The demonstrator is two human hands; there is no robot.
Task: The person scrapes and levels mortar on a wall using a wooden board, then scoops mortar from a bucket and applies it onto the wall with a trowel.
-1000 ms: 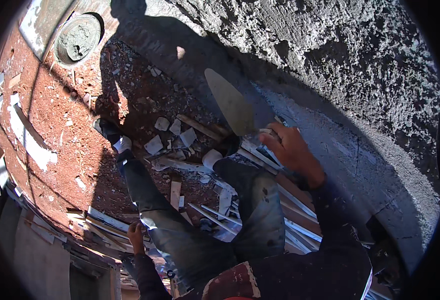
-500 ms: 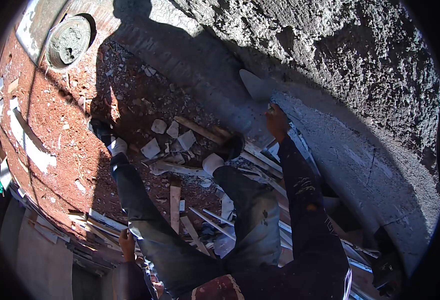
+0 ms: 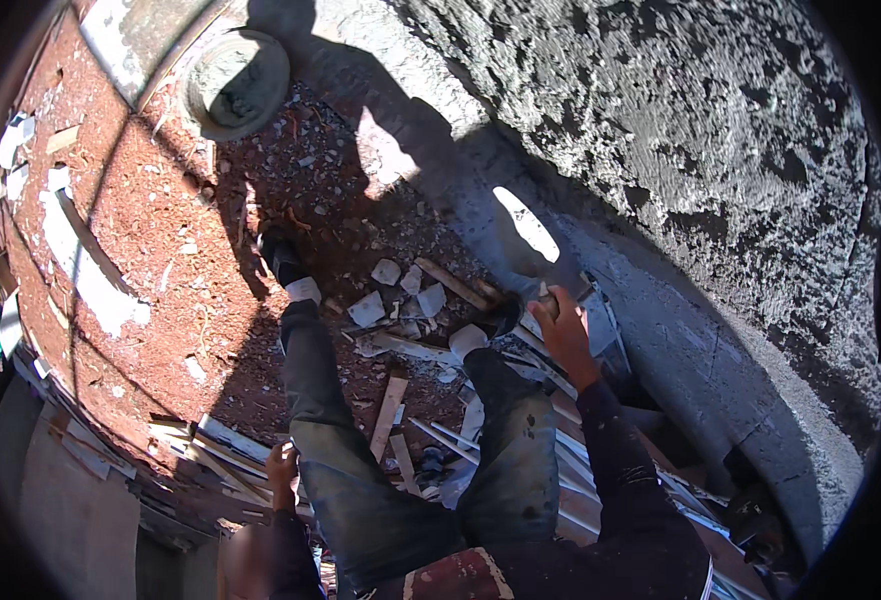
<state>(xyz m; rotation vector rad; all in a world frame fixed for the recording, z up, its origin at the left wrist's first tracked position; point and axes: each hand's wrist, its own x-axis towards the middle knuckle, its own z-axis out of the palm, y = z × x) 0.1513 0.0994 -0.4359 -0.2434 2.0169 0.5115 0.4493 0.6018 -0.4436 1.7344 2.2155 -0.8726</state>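
Note:
My right hand is closed round the handle of a pointed trowel. Its blade points away from me, part of it bright in the sun, above the smooth grey cement band along the foot of the wall. Any gap between blade and cement is hard to judge. My left hand is low beside my left thigh, fingers curled; what they hold, if anything, is hidden. Ahead to the left, a round bucket with grey wet mortar stands on the red soil.
A rough, mortar-covered wall rises on the right. Broken tile pieces and wood strips lie around my feet. A pale curved board rests on the soil at left. More boards are piled near my left hand.
My right hand has drawn the trowel back toward me, and its blade has turned into sunlight. The view has shifted, so the bucket and my legs appear farther right. My left hand stays beside my thigh.

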